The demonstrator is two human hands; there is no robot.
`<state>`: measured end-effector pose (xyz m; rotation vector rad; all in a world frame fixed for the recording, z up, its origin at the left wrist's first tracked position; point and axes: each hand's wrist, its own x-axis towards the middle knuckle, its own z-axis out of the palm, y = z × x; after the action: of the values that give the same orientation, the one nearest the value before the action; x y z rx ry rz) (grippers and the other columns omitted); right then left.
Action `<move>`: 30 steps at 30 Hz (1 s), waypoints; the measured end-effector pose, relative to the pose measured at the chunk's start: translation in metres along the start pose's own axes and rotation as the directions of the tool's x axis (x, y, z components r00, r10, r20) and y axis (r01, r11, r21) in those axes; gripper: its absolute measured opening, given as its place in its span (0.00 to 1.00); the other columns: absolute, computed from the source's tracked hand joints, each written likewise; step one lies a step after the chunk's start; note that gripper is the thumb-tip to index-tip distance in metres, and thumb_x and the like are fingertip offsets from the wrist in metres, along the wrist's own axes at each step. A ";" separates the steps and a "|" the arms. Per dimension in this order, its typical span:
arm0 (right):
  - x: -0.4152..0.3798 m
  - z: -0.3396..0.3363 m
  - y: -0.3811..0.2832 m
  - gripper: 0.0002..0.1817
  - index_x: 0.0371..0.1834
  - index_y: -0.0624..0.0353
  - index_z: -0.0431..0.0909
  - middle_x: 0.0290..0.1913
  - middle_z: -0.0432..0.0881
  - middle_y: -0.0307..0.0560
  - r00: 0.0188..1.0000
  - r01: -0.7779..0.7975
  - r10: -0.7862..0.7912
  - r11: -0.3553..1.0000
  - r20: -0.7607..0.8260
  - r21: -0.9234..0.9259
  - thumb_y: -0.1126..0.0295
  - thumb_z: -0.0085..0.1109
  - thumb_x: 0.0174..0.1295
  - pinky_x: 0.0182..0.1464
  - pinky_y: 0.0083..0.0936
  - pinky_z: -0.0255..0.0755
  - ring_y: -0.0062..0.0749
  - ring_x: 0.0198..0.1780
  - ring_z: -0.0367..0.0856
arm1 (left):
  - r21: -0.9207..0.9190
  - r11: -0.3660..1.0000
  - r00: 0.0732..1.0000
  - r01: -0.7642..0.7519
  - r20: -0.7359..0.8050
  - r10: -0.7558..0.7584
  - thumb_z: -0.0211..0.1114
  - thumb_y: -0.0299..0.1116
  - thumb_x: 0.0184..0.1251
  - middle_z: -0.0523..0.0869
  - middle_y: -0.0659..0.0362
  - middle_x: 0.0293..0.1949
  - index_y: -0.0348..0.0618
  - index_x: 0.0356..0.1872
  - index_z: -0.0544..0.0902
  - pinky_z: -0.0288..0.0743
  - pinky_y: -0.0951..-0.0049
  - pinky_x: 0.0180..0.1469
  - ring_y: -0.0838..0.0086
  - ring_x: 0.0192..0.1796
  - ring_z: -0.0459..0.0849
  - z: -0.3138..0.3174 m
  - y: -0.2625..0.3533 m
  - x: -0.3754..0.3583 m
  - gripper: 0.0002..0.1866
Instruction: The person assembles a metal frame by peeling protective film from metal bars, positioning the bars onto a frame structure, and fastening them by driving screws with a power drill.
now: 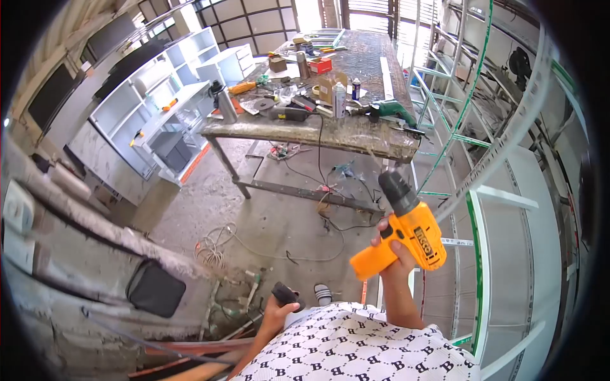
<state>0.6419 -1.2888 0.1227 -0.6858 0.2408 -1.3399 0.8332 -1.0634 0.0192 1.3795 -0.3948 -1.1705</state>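
A yellow-orange cordless drill (420,238) with a black chuck is held up at the right of the view. My right hand (399,254) is closed around its handle, and the chuck points up toward the workbench. Low in the middle, my left hand (277,312) grips a small black object (286,294), which looks like a battery pack. The two hands are apart, both near the patterned shirt.
Ahead stands a cluttered workbench (286,130) with a green drill (391,111), a grinder (289,113), spray cans and a bottle. Cables (216,247) lie on the floor. White-green metal frames (475,273) stand right; a black bag (155,287) is left.
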 end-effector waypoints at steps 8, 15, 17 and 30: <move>0.026 -0.091 0.044 0.25 0.56 0.63 0.72 0.44 0.81 0.53 0.911 -0.247 0.048 0.858 -0.409 -0.450 0.75 0.59 0.51 0.38 0.29 0.81 0.35 0.34 0.82 | 0.353 0.922 0.987 -0.160 0.055 0.150 0.77 0.42 0.52 0.85 0.60 0.35 0.38 0.42 0.80 0.76 0.71 0.44 0.77 0.38 0.81 -0.016 0.073 0.210 0.23; 0.093 -0.060 0.095 0.25 0.57 0.64 0.70 0.43 0.80 0.52 0.762 -0.075 -0.200 0.917 -0.616 -0.391 0.76 0.55 0.52 0.36 0.30 0.80 0.36 0.33 0.82 | 0.542 0.459 0.709 -0.704 0.502 0.495 0.76 0.45 0.51 0.82 0.50 0.44 0.40 0.44 0.81 0.76 0.62 0.48 0.54 0.46 0.82 0.106 0.140 0.444 0.24; 0.110 -0.052 0.104 0.25 0.57 0.64 0.69 0.43 0.80 0.53 0.735 -0.072 -0.210 0.921 -0.645 -0.383 0.76 0.55 0.52 0.37 0.30 0.80 0.36 0.33 0.82 | 0.541 0.385 0.662 -0.748 0.564 0.493 0.75 0.44 0.51 0.79 0.50 0.45 0.41 0.44 0.80 0.76 0.58 0.49 0.52 0.49 0.80 0.157 0.153 0.503 0.24; 0.225 -0.145 0.068 0.26 0.59 0.64 0.68 0.44 0.78 0.53 0.805 -0.139 -0.089 0.933 -0.587 -0.332 0.75 0.55 0.53 0.39 0.35 0.79 0.39 0.35 0.81 | 0.707 0.218 0.677 -0.673 0.470 0.566 0.71 0.57 0.51 0.80 0.48 0.48 0.38 0.53 0.77 0.76 0.57 0.53 0.54 0.51 0.80 0.317 0.189 0.658 0.36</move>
<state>0.6732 -1.5428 0.0191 -0.5374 1.0292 -1.4725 0.9377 -1.8104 -0.0001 1.6851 -1.6569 -0.2681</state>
